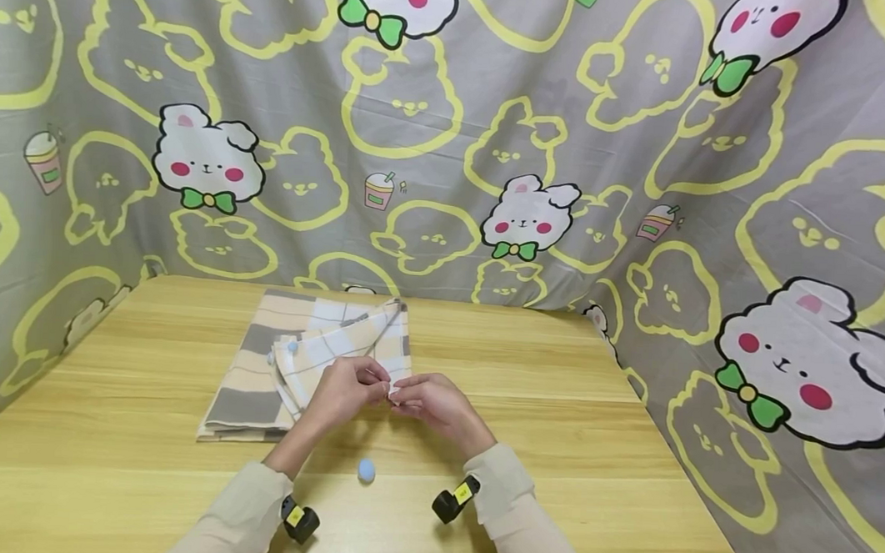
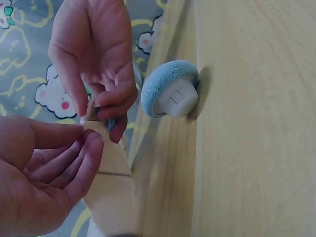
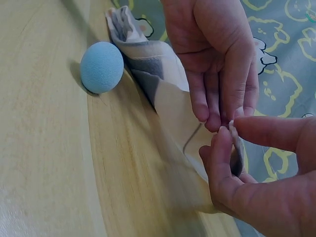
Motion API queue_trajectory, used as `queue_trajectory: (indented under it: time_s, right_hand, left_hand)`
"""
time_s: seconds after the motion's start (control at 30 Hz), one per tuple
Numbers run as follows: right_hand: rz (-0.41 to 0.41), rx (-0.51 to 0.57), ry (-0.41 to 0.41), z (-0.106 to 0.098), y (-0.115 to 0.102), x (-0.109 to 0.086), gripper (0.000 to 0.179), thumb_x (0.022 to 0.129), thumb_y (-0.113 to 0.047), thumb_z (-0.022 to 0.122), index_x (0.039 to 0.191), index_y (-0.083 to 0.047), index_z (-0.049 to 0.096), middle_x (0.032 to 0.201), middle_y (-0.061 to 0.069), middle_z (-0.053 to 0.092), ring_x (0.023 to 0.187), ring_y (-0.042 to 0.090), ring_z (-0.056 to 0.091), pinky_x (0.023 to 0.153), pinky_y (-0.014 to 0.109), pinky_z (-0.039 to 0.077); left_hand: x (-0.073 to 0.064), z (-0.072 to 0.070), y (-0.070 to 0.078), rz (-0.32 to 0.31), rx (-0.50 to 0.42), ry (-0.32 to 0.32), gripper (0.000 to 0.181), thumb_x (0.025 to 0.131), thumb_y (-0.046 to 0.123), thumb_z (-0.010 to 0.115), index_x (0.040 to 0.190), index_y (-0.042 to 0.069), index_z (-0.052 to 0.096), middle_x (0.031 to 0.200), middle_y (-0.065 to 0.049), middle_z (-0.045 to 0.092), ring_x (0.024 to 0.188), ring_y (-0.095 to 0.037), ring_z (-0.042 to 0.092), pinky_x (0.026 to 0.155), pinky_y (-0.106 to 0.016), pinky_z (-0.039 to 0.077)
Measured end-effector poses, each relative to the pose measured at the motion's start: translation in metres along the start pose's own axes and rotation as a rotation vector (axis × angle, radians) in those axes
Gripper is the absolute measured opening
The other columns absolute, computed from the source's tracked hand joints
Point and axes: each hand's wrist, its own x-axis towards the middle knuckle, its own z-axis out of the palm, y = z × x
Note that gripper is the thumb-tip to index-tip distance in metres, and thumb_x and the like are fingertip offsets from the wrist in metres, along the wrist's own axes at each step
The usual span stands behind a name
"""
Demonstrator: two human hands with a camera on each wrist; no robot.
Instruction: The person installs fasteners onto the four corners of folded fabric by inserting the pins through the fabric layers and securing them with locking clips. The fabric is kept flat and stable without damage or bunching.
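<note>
A plaid cloth [image 1: 257, 384] in beige, grey and white lies folded on the table, one layer turned back over it. My left hand [image 1: 350, 389] and right hand [image 1: 439, 406] meet at its near right corner. Thumb and fingers of the right hand [image 3: 266, 182] pinch the corner, whose grey side shows between them. Fingertips of the left hand [image 2: 39, 173] pinch the cloth's edge right beside. A scrap of light blue shows between the right fingers in the left wrist view, mostly hidden. Nearby lies a mushroom-shaped quilt clip [image 2: 170, 89] with a ribbed blue cap and white base.
Another light blue clip cap [image 1: 292, 347] sits on the turned-back layer at the cloth's left. The wooden table [image 1: 552, 483] carries all this. A grey curtain [image 1: 433, 167] with cartoon rabbits and yellow outlines hangs behind and along the sides.
</note>
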Motion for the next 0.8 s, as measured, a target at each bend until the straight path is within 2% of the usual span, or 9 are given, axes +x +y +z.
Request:
queue_trajectory:
  time_s: [0.17, 0.47, 0.8]
  right_hand:
    - [0.005, 0.009, 0.015, -0.0005, 0.0002, 0.0, 0.029, 0.092, 0.007, 0.06, 0.118, 0.02, 0.058, 0.086, 0.003, 0.068, 0.08, 0.009, 0.066, 0.082, 0.025, 0.057]
    - [0.013, 0.006, 0.029, -0.0007, 0.0005, 0.001, 0.032, 0.093, 0.006, 0.061, 0.12, 0.022, 0.058, 0.086, 0.001, 0.07, 0.08, 0.008, 0.066, 0.08, 0.023, 0.056]
    - [-0.004, 0.007, 0.037, -0.0003, 0.0035, 0.0026, 0.031, 0.092, 0.01, 0.058, 0.119, 0.024, 0.058, 0.084, -0.001, 0.07, 0.077, 0.007, 0.063, 0.069, 0.018, 0.05]
  left_hand:
    - [0.0007, 0.0017, -0.0015, 0.004, -0.017, 0.0, 0.006, 0.086, 0.0, 0.076, 0.089, 0.004, 0.073, 0.08, -0.007, 0.076, 0.071, -0.016, 0.071, 0.071, -0.041, 0.061]
    - [-0.0002, 0.0034, -0.0016, 0.025, -0.001, 0.001, 0.007, 0.085, -0.002, 0.076, 0.088, 0.003, 0.073, 0.08, -0.007, 0.076, 0.07, -0.016, 0.071, 0.067, -0.033, 0.06]
    - [0.0006, 0.0053, -0.0023, 0.045, 0.023, 0.006, 0.005, 0.085, -0.001, 0.076, 0.088, 0.003, 0.073, 0.079, -0.007, 0.076, 0.071, -0.018, 0.072, 0.064, -0.031, 0.058]
